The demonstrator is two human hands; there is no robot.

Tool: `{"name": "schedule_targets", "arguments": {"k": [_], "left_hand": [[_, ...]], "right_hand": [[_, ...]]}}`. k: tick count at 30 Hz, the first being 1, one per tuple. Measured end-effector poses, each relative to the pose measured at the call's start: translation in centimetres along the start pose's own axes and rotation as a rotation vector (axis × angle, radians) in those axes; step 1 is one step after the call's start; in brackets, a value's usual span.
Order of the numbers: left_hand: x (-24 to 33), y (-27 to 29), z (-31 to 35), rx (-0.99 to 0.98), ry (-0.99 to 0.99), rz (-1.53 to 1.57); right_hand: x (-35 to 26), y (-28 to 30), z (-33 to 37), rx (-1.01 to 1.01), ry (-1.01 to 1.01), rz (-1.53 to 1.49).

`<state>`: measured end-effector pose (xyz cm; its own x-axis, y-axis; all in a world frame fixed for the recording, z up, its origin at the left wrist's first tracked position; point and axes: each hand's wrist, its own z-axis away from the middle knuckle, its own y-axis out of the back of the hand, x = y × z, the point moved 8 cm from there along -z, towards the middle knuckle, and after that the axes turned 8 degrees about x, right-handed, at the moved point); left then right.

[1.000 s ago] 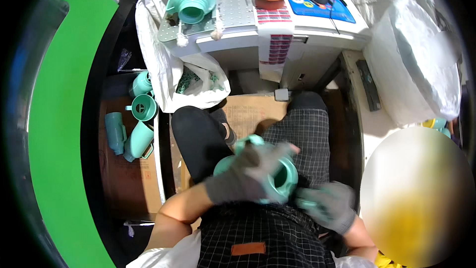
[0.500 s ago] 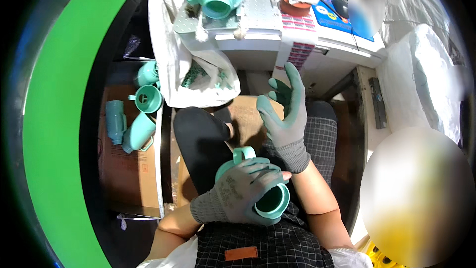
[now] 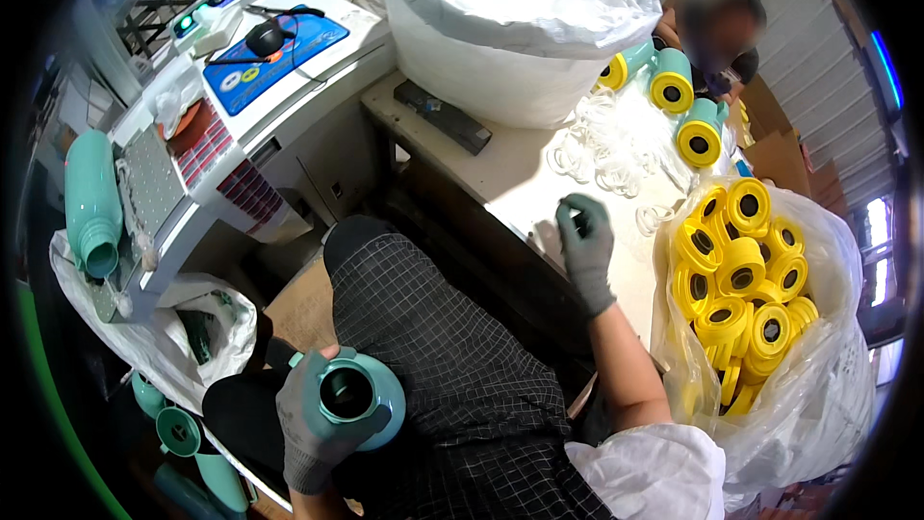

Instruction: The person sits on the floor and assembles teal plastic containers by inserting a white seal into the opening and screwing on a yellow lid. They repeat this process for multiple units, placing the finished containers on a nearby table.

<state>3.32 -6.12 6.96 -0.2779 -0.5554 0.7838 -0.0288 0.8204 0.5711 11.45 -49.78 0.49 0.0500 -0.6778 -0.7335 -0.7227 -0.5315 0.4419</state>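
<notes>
My left hand [image 3: 306, 424], in a grey glove with a coated palm, is wrapped round a teal jug body [image 3: 387, 403]. The jug sits over my lap, its round mouth facing up and its handle partly under my fingers. Its inside is dark. My right hand [image 3: 587, 248], in a matching glove, hovers over the near edge of the white table. Its fingers are loosely curled with a gap at the thumb, and nothing shows between them. White rings [image 3: 616, 149] lie in a loose heap just beyond that hand.
A clear bag [image 3: 756, 414] of yellow ring-shaped parts stands at the right. Teal jugs with yellow bases [image 3: 699, 140] lie on the table near another person. Behind is a large white sack [image 3: 500, 67]. At left, a teal jug [image 3: 89, 188] lies on a white desk; more jugs [image 3: 221, 481] lie below.
The view has swung to the right. My right hand has gone from raised and spread to low over the table, fingers curled. The left hand still holds the jug, its mouth now turned upward.
</notes>
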Motion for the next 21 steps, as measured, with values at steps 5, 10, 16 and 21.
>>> {"name": "schedule_targets", "arguments": {"k": [5, 10, 16, 21], "left_hand": [[0.5, -0.9, -0.8, -0.011, 0.102, -0.017], [0.6, -0.9, 0.4, 0.043, -0.038, -0.101], [-0.3, -1.1, 0.0, 0.095, 0.311, -0.107], [5.3, -2.0, -1.8, 0.014, -0.362, -0.382]], "right_hand": [[9.4, 0.3, -6.8, 0.055, -0.09, 0.526], [9.7, 0.9, -6.7, 0.101, -0.151, 0.411], [-3.7, -5.0, 0.4, -0.299, -0.375, -0.405], [-24.5, -7.3, 9.7, -0.873, 0.67, -0.508]]}}
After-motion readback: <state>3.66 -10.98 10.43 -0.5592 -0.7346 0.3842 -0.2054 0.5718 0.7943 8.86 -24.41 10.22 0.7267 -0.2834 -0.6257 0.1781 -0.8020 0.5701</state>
